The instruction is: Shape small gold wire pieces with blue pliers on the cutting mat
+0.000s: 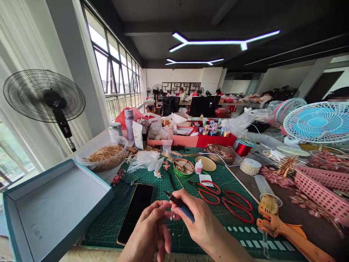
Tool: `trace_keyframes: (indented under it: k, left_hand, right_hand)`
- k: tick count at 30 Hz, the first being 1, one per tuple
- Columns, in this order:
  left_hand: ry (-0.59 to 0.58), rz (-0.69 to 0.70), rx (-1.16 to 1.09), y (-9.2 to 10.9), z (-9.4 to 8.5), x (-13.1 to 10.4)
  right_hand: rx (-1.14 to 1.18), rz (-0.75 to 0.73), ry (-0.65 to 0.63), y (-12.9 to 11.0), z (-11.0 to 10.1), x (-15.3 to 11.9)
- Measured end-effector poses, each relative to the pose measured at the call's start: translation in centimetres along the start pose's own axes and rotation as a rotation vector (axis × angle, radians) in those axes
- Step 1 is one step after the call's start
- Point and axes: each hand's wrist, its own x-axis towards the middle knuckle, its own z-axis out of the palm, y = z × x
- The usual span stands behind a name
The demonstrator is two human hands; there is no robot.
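Observation:
Above the green cutting mat (109, 222), my left hand (151, 223) is closed in a pinch on a small pearl-beaded piece (172, 215). It dangles between both hands, and its upper part is hidden by fingers. My right hand (197, 216) grips a pair of pliers (181, 204) with black and blue handles, the dark tips pointing up and left. A black phone (137, 209) lies left of my hands. To the right are two pairs of red-handled scissors (209, 192). Beyond my hands stand a round divided tray of beads (183, 174) and a small glue bottle (199, 166).
An open blue box (60, 207) sits left, near a clear tub of gold wire pieces (103, 156). An orange glue gun (275, 218) and pink basket (321, 185) occupy the right. Red boxes of thread spools (215, 138) line the back. Fans (319, 123) and several people are beyond.

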Motion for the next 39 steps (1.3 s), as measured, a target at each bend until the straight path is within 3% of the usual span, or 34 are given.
trace_keyframes:
  k: [10,27,31,39]
  left_hand:
    - [-0.059,-0.068,0.131,-0.2,0.0,0.1]
    - [-0.064,-0.046,0.242,0.3,-0.4,-0.1]
    - [-0.073,-0.039,0.253,0.5,-0.3,0.1]
    - [-0.099,-0.005,0.15,1.5,-0.3,0.4]
  right_hand:
    - [-0.039,0.058,0.0,0.2,-1.3,0.2]
    - [-0.024,0.011,-0.028,0.3,-1.5,-0.3]
    - [-0.041,0.067,-0.02,0.3,-1.6,-0.4]
    - [0.356,0.291,-0.054,0.5,-0.2,-1.8]
